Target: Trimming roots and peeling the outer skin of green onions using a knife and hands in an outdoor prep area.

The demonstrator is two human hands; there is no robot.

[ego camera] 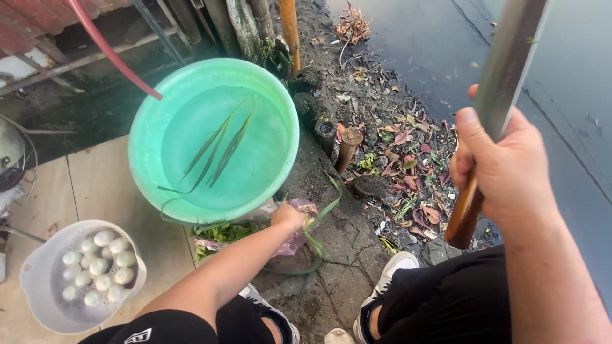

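Nearest on the left, a pale bowl of white eggs sits on the tiled floor. Just right of it, the left hand reaches down, its grip clenched on a pink plastic bag of green leaves lying at the tile edge. On the right, the right hand is closed around the wooden handle of a large knife, blade pointing up and away. Farther off, a green basin holds water and a few long leaves. Beyond it, leaf litter borders dark water.
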